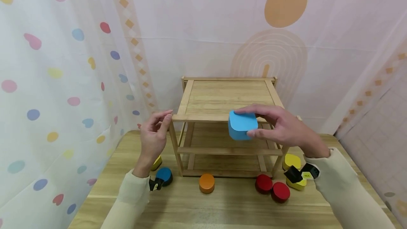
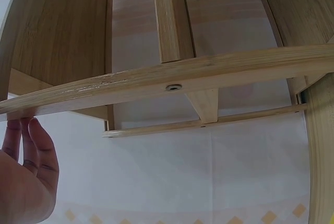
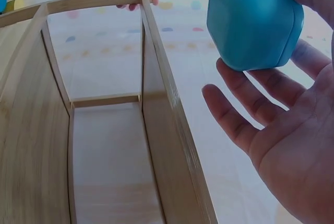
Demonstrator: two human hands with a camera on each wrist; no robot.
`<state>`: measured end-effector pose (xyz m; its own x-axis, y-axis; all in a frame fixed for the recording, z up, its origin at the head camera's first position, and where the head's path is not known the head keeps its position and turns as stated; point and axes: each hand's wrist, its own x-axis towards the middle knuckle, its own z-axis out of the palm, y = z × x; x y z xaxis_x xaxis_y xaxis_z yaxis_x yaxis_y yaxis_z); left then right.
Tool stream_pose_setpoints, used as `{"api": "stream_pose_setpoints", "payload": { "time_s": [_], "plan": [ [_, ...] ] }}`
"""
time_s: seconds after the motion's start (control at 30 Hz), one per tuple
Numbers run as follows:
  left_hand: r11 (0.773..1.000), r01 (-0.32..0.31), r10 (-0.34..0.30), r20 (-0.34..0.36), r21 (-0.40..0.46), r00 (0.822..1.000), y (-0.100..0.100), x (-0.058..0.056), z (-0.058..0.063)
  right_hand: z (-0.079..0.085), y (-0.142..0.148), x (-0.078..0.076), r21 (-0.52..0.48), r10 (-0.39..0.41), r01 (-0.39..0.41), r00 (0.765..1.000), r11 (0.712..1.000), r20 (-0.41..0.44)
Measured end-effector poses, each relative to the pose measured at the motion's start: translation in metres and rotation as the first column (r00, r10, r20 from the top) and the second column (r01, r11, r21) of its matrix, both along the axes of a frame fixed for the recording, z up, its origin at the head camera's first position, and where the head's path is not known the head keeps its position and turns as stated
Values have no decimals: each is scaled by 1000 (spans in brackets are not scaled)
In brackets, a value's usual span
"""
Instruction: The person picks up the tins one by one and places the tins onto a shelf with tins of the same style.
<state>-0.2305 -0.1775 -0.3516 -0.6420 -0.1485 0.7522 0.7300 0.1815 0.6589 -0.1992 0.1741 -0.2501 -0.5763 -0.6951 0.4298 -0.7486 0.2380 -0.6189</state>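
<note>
My right hand holds a light blue rounded-square box between thumb and fingers, in front of the top shelf's front edge in the head view. A seam like a lid's runs round the box in the right wrist view, with the fingertips under it and the thumb on the opposite side. My left hand pinches the front left corner of a wooden shelf rack with its fingertips. In the left wrist view the fingers meet the rack's wooden side rail.
On the wooden table, an orange round box and two red round boxes stand before the rack. A darker blue round box and yellow box lie left; two yellow boxes sit right. A patterned curtain hangs behind.
</note>
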Motion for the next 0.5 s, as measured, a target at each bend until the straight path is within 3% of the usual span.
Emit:
{"api": "stream_pose_setpoints", "payload": {
  "time_s": [0.2,0.5],
  "plan": [
    [1000,5,-5,-8,2,1000,1,1,3,7,-14,-8,18,-92,92,995,996,40],
    [1000,9,-9,-21,-10,1000,-5,-3,-4,13,-30,-23,-19,-74,75,995,997,60]
  ]
}}
